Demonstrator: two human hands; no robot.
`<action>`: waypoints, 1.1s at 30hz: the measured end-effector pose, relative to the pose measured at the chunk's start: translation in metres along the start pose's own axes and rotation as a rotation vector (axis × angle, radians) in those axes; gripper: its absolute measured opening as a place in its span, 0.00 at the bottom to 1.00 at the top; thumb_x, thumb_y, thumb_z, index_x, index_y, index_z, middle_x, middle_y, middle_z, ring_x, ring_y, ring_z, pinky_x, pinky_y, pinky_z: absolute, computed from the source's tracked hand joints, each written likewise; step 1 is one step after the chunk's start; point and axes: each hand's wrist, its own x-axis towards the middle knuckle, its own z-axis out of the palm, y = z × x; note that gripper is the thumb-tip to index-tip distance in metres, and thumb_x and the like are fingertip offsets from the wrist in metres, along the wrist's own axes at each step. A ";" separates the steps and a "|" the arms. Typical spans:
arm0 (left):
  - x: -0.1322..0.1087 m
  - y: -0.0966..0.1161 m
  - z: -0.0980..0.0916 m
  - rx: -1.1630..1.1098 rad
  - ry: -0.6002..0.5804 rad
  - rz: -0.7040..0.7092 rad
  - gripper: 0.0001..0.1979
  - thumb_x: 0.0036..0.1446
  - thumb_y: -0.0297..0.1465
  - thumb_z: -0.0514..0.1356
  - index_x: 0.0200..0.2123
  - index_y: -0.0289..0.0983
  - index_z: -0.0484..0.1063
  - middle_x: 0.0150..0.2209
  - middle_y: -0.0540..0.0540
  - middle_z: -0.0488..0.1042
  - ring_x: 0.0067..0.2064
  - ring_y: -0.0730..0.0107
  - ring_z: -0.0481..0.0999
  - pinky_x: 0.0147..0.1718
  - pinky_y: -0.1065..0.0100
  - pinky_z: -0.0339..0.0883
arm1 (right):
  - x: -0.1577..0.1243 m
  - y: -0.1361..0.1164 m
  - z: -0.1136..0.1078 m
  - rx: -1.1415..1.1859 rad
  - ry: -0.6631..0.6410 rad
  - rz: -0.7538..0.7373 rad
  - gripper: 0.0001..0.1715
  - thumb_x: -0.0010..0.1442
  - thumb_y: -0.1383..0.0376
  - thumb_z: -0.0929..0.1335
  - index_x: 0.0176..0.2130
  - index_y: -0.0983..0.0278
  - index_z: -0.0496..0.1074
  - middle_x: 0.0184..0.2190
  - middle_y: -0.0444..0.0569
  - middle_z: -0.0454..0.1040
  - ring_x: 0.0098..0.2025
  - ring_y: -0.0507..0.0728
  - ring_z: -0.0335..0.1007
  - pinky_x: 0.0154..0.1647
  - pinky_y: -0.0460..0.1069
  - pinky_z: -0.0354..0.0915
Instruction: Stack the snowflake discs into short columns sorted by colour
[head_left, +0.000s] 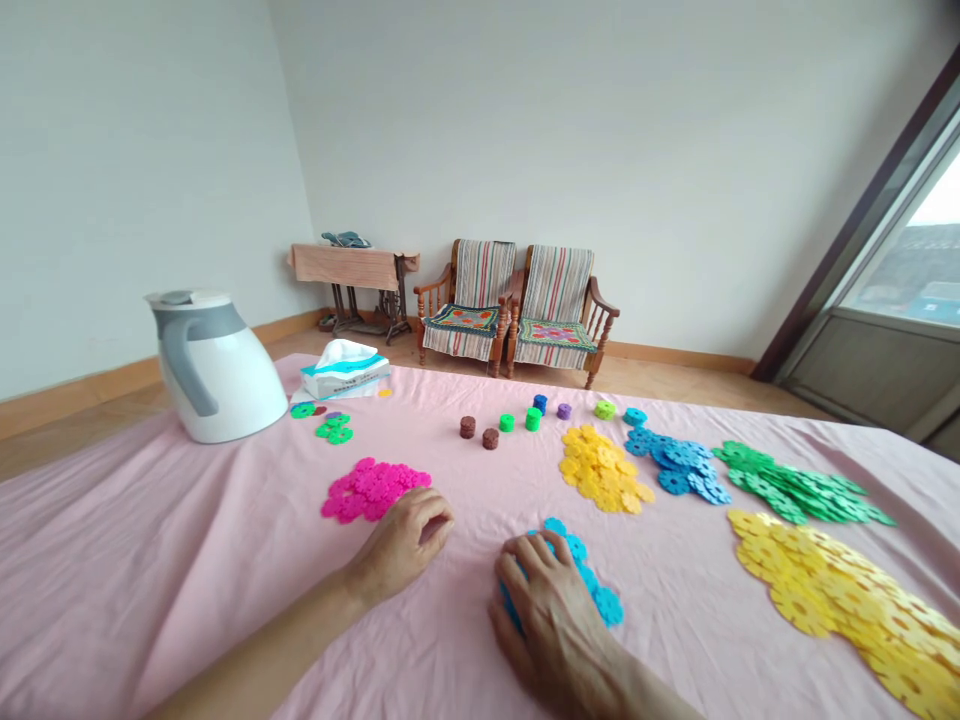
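Note:
My right hand (544,600) lies palm down over a pile of light blue flower-shaped plastic discs (592,585), its fingers spread and bent on them; part of the pile is hidden beneath it. My left hand (405,535) is loosely curled above the pink cloth, thumb and fingers close together, with nothing visible in it. Just behind that hand sits a heap of magenta discs (367,490). Yellow-orange discs (600,470) are piled beyond my right hand.
Right of these lie blue discs (682,465), green discs (799,485) and a long yellow spread (847,590). Several small stacks, including a brown one (490,439), stand farther back. A white-grey jug (240,385), tissue box (345,375) and loose green discs (334,430) are at left.

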 end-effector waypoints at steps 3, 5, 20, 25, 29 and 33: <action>0.000 -0.001 0.000 0.008 0.003 0.000 0.06 0.56 0.25 0.52 0.28 0.37 0.67 0.29 0.48 0.70 0.35 0.67 0.68 0.37 0.67 0.62 | 0.001 0.011 -0.002 -0.033 0.031 0.045 0.04 0.57 0.67 0.62 0.35 0.61 0.66 0.36 0.49 0.67 0.40 0.58 0.60 0.46 0.55 0.53; 0.000 -0.003 0.000 0.005 0.018 -0.006 0.06 0.56 0.25 0.52 0.28 0.37 0.66 0.30 0.48 0.70 0.35 0.67 0.68 0.36 0.67 0.62 | 0.000 0.019 -0.002 -0.049 0.055 0.069 0.04 0.56 0.67 0.62 0.34 0.62 0.66 0.36 0.49 0.67 0.39 0.57 0.59 0.44 0.54 0.54; 0.000 -0.009 0.000 0.009 0.022 -0.030 0.07 0.55 0.23 0.51 0.28 0.36 0.66 0.29 0.49 0.69 0.35 0.68 0.67 0.36 0.67 0.60 | -0.001 0.047 0.007 0.049 0.144 0.130 0.10 0.61 0.69 0.59 0.31 0.62 0.67 0.33 0.48 0.68 0.37 0.55 0.61 0.40 0.50 0.54; 0.003 0.002 -0.001 -0.012 -0.026 -0.037 0.07 0.55 0.23 0.52 0.28 0.36 0.67 0.30 0.49 0.69 0.35 0.68 0.67 0.36 0.67 0.60 | 0.009 0.058 -0.001 0.279 0.176 0.210 0.15 0.62 0.65 0.58 0.27 0.64 0.67 0.29 0.46 0.67 0.33 0.52 0.62 0.35 0.47 0.55; 0.015 0.021 0.001 -0.001 -0.133 0.016 0.07 0.52 0.22 0.53 0.27 0.36 0.68 0.30 0.48 0.70 0.36 0.68 0.67 0.36 0.68 0.60 | 0.039 0.076 -0.001 0.321 0.165 0.322 0.16 0.57 0.64 0.62 0.19 0.65 0.61 0.20 0.42 0.61 0.25 0.49 0.57 0.26 0.45 0.51; 0.031 0.029 0.014 0.018 -0.185 0.073 0.07 0.51 0.20 0.53 0.27 0.36 0.68 0.30 0.48 0.69 0.36 0.69 0.67 0.35 0.70 0.60 | 0.077 0.092 0.002 0.403 -0.023 0.331 0.12 0.52 0.67 0.63 0.19 0.65 0.61 0.15 0.39 0.57 0.21 0.47 0.55 0.21 0.43 0.47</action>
